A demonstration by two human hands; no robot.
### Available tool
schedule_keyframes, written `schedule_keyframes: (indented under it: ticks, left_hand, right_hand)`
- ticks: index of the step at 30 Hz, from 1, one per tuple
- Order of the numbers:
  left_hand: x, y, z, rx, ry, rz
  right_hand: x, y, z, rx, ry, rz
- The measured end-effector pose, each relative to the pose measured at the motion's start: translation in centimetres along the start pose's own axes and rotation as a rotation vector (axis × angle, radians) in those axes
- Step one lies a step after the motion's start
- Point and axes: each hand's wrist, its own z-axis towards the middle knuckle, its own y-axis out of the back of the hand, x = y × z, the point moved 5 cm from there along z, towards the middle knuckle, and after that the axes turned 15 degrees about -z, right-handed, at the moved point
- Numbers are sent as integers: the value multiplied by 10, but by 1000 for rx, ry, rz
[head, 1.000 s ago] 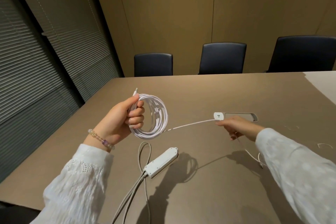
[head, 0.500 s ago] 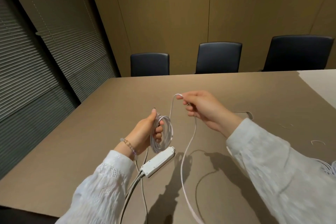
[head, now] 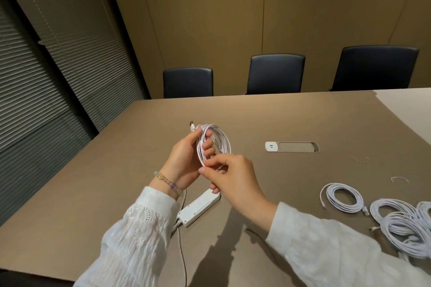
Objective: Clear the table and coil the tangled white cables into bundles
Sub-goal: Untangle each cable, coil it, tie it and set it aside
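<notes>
**White cable coil held in both hands above the table**

The coiled white cable point(head: 213, 141) is up off the table point(head: 303, 119), gripped by the left hand point(head: 184, 158): its fingers point(head: 207, 147) curl through the loops from inside while the thumb presses on the outside, near the top. A plug end point(head: 192, 125) pokes out just above the thumb tip. The right hand point(head: 233, 179) meets the coil at its lower edge, thumb and forefinger pinching the strands there; the other fingers are curled under and partly hidden.

Directly below the right hand's fingers lies a white power strip point(head: 199, 208) on the tabletop, its cords running toward the near edge. Past the fingertips, farther across the table and to the right, sits a recessed socket panel point(head: 292, 147). Well to the right of the right hand, three or so finished cable bundles point(head: 342, 198) rest on the surface, near one another. A beaded bracelet point(head: 166, 182) circles the left wrist. Three dark chairs point(head: 276, 73) stand along the far side.
</notes>
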Motion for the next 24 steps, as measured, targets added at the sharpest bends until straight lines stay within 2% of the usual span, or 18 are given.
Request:
schedule_keyframes:
  ticks: [5, 8, 11, 13, 15, 18, 20, 24]
  left_hand:
    - [-8, -2, -4, 64, 13, -124]
    - [-14, -2, -5, 75, -3, -126]
    - [-17, -2, -11, 89, -8, -168]
    - [-21, -2, -15, 113, 3, -213]
    - [-26, -1, -18, 121, 19, -224]
    - [-23, 4, -21, 90, 58, -204]
    - [-16, 9, -22, 73, 74, -203]
    - [-5, 11, -21, 57, 85, -224]
  right_hand:
    - [-12, 3, -5, 17, 99, -181]
    - [-31, 9, -3, 56, 141, -508]
    - [-61, 12, 2, 260, 6, -789]
    - [-87, 9, 3, 407, -106, -841]
    - [-111, 11, 2, 447, -331, -581]
    - [-126, 22, 11, 343, -587, -144]
    - [-127, 32, 22, 192, -630, 30]
    - [-112, 49, 38, -137, -546, 298]
